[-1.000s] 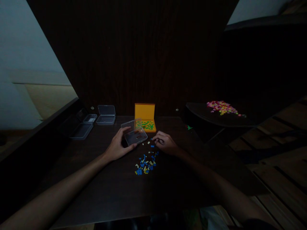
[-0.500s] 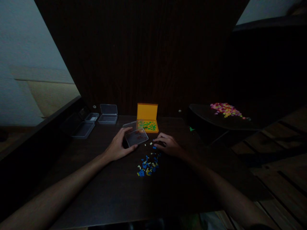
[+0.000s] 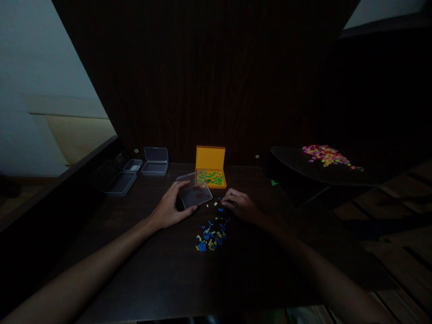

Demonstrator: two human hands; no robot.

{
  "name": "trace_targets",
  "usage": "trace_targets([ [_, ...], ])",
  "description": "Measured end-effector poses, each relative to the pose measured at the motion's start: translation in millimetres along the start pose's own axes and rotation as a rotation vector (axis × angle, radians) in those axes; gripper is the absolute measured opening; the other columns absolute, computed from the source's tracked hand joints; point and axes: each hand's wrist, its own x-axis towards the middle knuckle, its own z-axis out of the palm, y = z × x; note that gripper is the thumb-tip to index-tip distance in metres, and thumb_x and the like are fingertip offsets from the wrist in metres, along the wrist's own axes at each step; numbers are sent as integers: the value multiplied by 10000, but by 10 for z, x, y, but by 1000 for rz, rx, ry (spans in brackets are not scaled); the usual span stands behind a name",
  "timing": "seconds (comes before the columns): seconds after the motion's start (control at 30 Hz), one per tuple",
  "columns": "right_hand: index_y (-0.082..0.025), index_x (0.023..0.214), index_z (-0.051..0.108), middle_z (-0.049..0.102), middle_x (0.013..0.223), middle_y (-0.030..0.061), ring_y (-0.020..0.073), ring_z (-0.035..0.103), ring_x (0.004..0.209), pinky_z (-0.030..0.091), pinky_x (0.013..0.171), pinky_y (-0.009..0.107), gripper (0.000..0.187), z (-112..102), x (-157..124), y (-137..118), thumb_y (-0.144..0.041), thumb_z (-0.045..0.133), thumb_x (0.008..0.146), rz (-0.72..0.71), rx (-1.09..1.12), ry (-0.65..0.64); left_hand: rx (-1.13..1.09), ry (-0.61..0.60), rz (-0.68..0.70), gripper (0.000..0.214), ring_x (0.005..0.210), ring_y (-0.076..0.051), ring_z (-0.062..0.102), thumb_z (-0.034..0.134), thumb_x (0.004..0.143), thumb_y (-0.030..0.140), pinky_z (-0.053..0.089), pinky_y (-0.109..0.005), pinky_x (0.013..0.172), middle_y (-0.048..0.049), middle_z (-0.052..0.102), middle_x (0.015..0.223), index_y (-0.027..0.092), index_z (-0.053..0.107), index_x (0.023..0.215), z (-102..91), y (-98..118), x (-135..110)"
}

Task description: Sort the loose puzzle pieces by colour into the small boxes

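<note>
My left hand grips the left side of a clear plastic box, thumb along the near edge and fingers at the far side. The box is tilted, and a few small reddish-brown pieces lie in it. Just right of the box, my right hand is closed, thumb and fingertips pressed together low over the table. Whatever is between those fingertips is too small and dark to make out. Near them lies a blue toy brick. Closer to me spreads a pile of small blue, cream and yellow toy bricks.
Behind the clear box stands an open yellow box with green pieces inside. Other open clear cases sit at the back left. A heap of pink and yellow pieces rests on a side shelf at right. A green scrap lies below it.
The fingertips of my right hand have drawn together beside the loose bricks. My left hand keeps its hold on the clear box. The whole view has shifted slightly.
</note>
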Motion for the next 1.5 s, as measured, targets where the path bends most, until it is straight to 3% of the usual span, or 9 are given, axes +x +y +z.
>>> trace_targets([
  [0.53, -219, 1058, 731, 661, 958, 61, 161, 645, 844, 520, 742, 281, 217, -36, -27, 55, -327, 595, 928, -7, 31, -66, 1, -7, 19, 677, 1185, -299, 572, 710, 780, 432, 493, -473, 984, -130, 562, 1293, 197, 408, 1338, 2, 1, 11],
  [0.97, -210, 952, 725, 662, 925, 49, 149, 636, 819, 503, 731, 265, 187, 7, -40, -2, -308, 567, 944, 16, -13, -37, -9, -26, 9, 671, 1169, -293, 581, 708, 781, 441, 505, -462, 969, -120, 560, 1291, 204, 412, 1334, 7, 6, 9],
  [1.5, -194, 1001, 605, 626, 1004, 56, 143, 626, 839, 469, 709, 242, 171, -14, -33, -135, -300, 472, 992, 58, -242, -180, -13, -31, -5, 667, 1166, -302, 587, 721, 766, 438, 506, -463, 969, -126, 571, 1280, 195, 430, 1315, -20, 48, 13],
])
